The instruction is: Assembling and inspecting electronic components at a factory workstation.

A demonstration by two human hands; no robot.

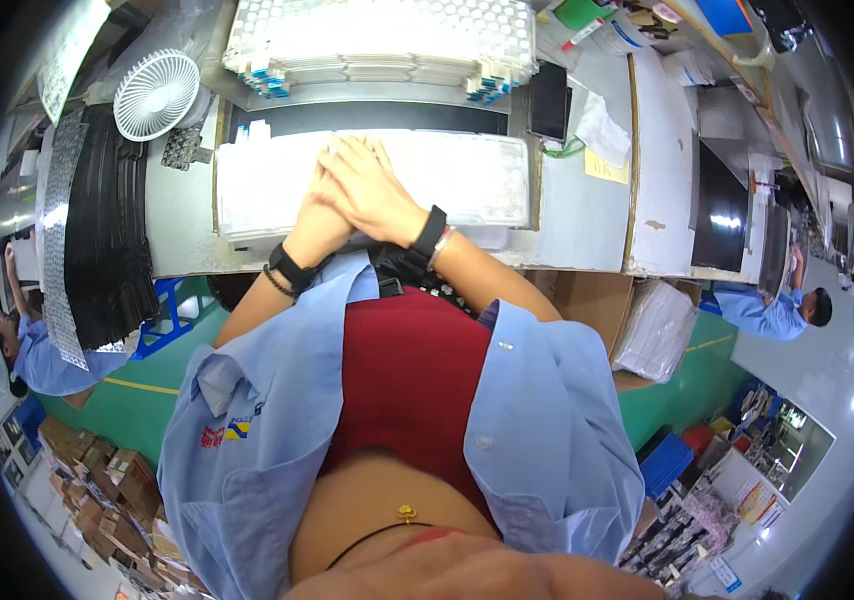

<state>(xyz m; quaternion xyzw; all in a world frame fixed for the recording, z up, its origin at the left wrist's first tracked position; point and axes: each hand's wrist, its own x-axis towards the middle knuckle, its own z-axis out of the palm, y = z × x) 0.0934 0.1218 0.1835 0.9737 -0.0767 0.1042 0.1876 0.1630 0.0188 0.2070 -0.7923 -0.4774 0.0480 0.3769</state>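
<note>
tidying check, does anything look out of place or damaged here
The white cloth lies crumpled by the yellow note, and the bench right of it bears a brown mark, possibly wear. Nothing looks spilled.

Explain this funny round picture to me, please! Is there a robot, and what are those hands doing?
There's no robot here, just a person. A camera on the person's head looks down, and its very wide lens bends straight things near the edge. That's why you see the person's blue shirt at the bottom.

The left hand and right hand are pressed together, above a bright white panel on the workbench. I can't see anything held in them.

Behind the panel is a stack of pale trays. To the left are a white fan and a stack of black strips. To the right are a flat black device and a yellow note.
</note>
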